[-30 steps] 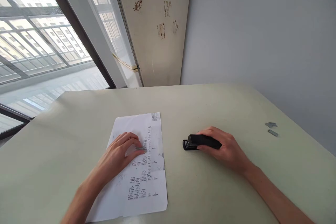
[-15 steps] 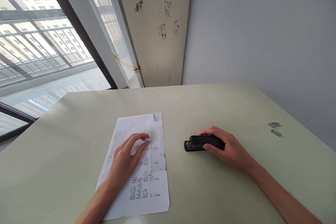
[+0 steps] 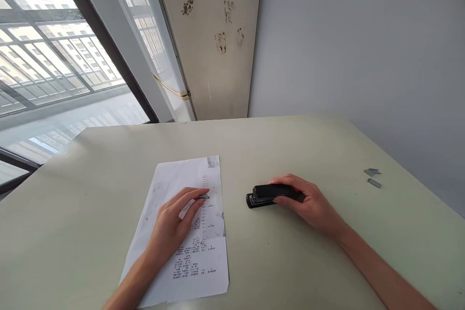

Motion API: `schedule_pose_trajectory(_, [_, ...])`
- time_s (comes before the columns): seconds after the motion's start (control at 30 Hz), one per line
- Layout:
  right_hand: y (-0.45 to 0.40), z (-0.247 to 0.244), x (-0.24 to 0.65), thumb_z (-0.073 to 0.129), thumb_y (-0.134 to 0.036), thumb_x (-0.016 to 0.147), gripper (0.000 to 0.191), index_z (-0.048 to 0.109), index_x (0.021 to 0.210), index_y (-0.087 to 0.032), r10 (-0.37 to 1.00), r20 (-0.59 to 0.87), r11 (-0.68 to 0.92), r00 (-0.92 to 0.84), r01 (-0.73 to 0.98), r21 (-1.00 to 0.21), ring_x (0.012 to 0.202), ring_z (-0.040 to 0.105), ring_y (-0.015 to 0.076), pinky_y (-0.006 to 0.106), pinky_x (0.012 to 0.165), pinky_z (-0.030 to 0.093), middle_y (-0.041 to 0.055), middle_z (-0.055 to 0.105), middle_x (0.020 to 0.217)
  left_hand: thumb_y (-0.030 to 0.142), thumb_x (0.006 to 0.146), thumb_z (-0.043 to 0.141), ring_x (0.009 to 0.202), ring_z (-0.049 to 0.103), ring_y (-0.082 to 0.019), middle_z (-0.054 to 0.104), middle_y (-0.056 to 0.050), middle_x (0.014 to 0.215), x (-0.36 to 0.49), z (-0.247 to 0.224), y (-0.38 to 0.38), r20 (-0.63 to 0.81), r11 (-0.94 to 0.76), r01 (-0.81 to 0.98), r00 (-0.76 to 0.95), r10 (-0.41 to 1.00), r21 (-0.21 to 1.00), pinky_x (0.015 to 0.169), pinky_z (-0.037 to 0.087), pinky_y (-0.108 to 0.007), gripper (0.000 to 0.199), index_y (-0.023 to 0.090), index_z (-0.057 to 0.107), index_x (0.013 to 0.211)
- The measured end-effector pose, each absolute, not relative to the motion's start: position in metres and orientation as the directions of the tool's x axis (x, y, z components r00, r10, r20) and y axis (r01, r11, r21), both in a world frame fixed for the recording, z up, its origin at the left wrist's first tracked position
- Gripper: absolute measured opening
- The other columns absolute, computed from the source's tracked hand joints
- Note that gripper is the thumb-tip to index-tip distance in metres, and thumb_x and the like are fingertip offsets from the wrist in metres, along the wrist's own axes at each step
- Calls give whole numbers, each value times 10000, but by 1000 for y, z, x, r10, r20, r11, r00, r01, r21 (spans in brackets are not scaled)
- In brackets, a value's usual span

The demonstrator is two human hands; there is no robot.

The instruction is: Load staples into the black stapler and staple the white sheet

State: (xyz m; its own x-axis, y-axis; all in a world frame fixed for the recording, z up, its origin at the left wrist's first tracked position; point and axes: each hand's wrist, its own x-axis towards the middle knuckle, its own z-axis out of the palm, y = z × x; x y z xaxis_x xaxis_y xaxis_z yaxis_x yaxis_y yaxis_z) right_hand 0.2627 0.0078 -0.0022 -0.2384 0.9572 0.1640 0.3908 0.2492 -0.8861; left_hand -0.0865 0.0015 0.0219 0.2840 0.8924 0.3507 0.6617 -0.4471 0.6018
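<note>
Between the thumb and fingertips of my left hand (image 3: 173,220) is a small grey strip of staples (image 3: 204,196), held just over a printed sheet of paper (image 3: 167,179). My left forearm crosses the lower left part of the sheet. To the right of the paper, a black stapler (image 3: 269,193) rests on the table with its top down over the base. My right hand (image 3: 308,202) grips its rear end, thumb on the near side and fingers on the far side. The stapler's back end is hidden by the hand.
Two more grey pieces, a staple strip (image 3: 374,183) and a broken bit (image 3: 372,172), lie at the right of the pale table (image 3: 290,261). A grey wall (image 3: 345,43) borders the table at the right; a glass window (image 3: 54,68) stands at the left.
The staple strip has turned in my left fingers and now looks thinner and darker. My right hand still holds the stapler. The whole view has shifted slightly.
</note>
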Motion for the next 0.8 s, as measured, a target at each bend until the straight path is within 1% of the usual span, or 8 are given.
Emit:
schedule_pose_trajectory(0.17, [7,1,262,668,-553,972,307,712,1189,-341,975,63,148,-215,406,-902,959,678,219,315,775,551,12,744,1136,325,1064,557,1003,749,-167,778,16,1137,-87,19,2,357,-474,675,318,878,566,832,598,-268,231,296,685,1255])
schedule_pose_trajectory(0.23, [8,1,266,624,-583,988,334,717,1171,-319,991,52,96,-121,390,-916,1026,692,237,331,832,562,30,751,1164,316,1072,537,980,753,-164,778,14,1126,-88,19,1,366,-493,677,336,868,546,824,600,-269,230,292,690,1243])
schedule_pose_trajectory(0.3, [10,-1,270,581,-600,1006,357,724,1107,-289,998,63,53,16,367,-929,1069,697,252,348,877,565,49,761,1138,313,1075,529,972,754,-167,778,10,1122,-88,19,1,382,-509,682,346,857,524,825,602,-274,232,289,692,1238])
schedule_pose_trajectory(0.4, [12,-6,271,585,-599,1001,356,725,1029,-273,986,63,-1,153,387,-922,1006,713,249,351,844,574,56,764,1100,321,1073,533,969,754,-172,778,5,1106,-88,21,1,408,-535,682,360,839,498,817,601,-279,219,283,698,1212])
schedule_pose_trajectory(0.5, [12,-9,269,582,-589,1003,346,726,1020,-275,986,53,-18,158,417,-909,969,718,242,341,794,574,54,760,1119,322,1073,537,943,748,-169,772,1,1075,-88,21,0,418,-554,679,377,827,483,791,594,-275,201,276,700,1181])
schedule_pose_trajectory(0.6, [11,-9,267,541,-587,1023,363,717,1024,-270,988,64,-3,141,428,-904,961,713,242,337,786,567,58,760,1091,312,1069,550,909,733,-156,758,3,1039,-88,19,1,416,-567,676,397,818,471,768,577,-263,179,274,694,1170])
schedule_pose_trajectory(0.7, [12,-10,267,483,-584,1049,383,701,1034,-269,992,73,22,103,425,-905,961,703,242,349,832,561,56,755,1084,300,1065,566,887,713,-147,737,9,994,-89,17,1,408,-576,669,415,814,470,763,560,-257,174,281,683,1192])
schedule_pose_trajectory(0.8, [12,-14,266,403,-581,1077,416,688,1050,-278,995,77,42,62,443,-896,1026,686,254,378,922,539,54,750,1100,288,1062,574,894,701,-146,722,12,979,-89,16,1,394,-569,665,416,820,483,775,552,-257,183,288,673,1215])
